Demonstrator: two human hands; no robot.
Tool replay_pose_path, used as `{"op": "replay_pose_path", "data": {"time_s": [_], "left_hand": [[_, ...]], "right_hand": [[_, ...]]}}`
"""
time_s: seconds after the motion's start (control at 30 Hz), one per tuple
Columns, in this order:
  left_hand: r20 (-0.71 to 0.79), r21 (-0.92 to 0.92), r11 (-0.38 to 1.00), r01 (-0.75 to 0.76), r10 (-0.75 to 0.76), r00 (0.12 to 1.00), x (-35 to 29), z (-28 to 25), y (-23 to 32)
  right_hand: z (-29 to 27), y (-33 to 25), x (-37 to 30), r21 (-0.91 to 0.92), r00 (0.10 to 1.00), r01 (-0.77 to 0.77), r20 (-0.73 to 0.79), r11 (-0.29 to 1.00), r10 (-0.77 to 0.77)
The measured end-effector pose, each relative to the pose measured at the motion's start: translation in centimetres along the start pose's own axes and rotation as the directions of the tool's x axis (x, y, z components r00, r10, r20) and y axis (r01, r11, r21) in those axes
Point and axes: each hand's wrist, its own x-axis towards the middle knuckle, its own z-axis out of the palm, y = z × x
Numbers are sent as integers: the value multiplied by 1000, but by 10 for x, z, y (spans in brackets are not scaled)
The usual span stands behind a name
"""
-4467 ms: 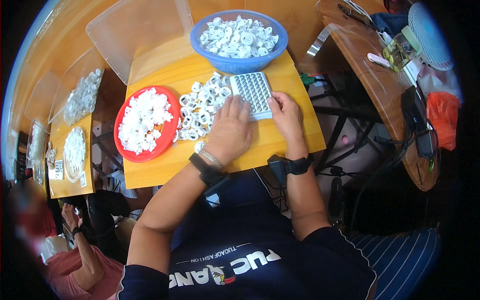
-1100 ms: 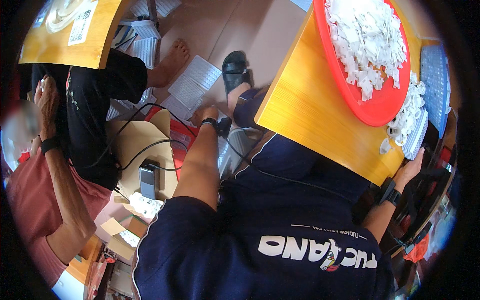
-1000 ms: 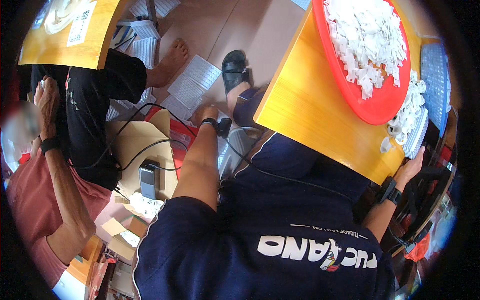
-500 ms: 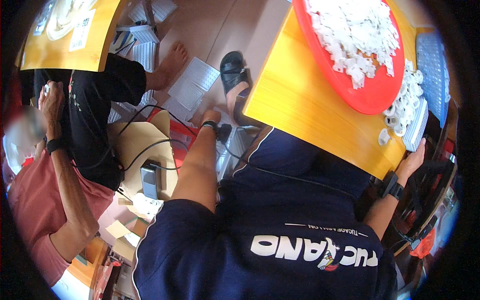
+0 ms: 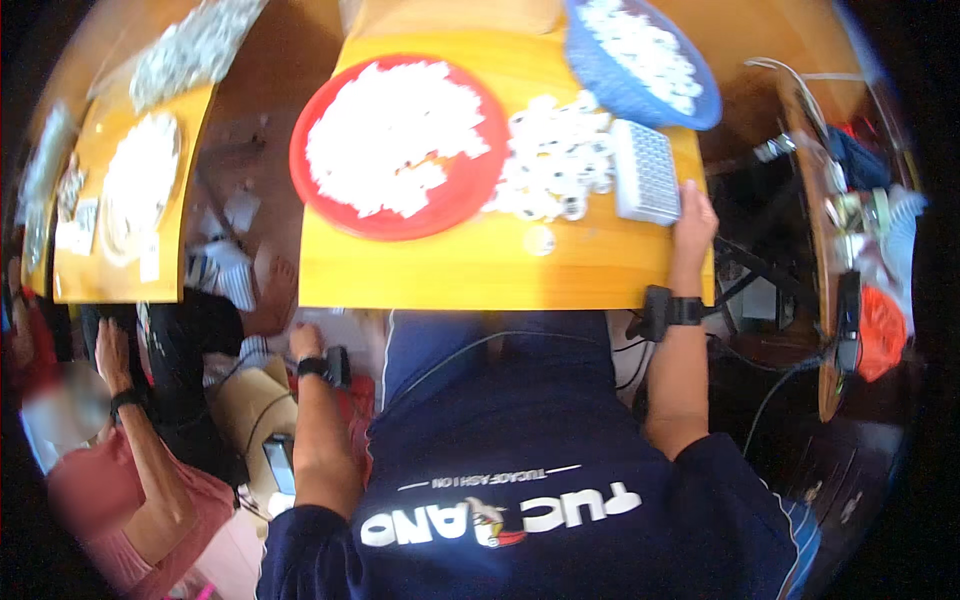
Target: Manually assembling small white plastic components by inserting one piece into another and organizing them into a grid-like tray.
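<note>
My right hand (image 5: 695, 215) rests at the table's right edge with its fingers stretched out, beside a white gridded tray or tray stack (image 5: 648, 172). It looks to touch the tray's side. My left hand (image 5: 306, 341) hangs low, left of the table, near a red thing on the floor; its fingers are too small and blurred to make out. Left of the tray lies a pile of small white round parts (image 5: 560, 155); one round part (image 5: 540, 240) lies apart in front. A red round tray (image 5: 335, 215) holds a heap of small white plastic pieces (image 5: 395, 130).
A blue basket (image 5: 590, 80) of white pieces stands at the yellow table's (image 5: 450, 280) back right. A co-worker in a red shirt (image 5: 205, 485) sits at left by another table (image 5: 125, 285). A cardboard box (image 5: 260, 395) and cables lie between us. A shelf edge (image 5: 825, 300) is at right.
The view has swung up and right, so the whole table and the blue basket now show. My left hand stays low at the left; my right hand stays beside the white tray.
</note>
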Motion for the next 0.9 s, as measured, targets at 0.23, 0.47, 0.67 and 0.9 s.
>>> {"op": "replay_pose_path", "data": {"time_s": [0.23,0.47,0.67,0.9], "left_hand": [[-261,-875,477,-82,-323,910,-53,-181,125],[-840,-542,469,-697,-334,428,-137,-349,191],[-855,330,415,-848,512,-82,-200,-376,374],[-477,363,-44,-931,850,-226,-235,-352,492]], "right_hand": [[-41,2,-1,-140,991,-17,-134,990,-2],[-35,-57,-38,263,999,12,-47,965,1],[-10,-152,-113,567,788,-326,606,757,-114],[-28,-135,-91,538,893,-224,448,812,-50]]}}
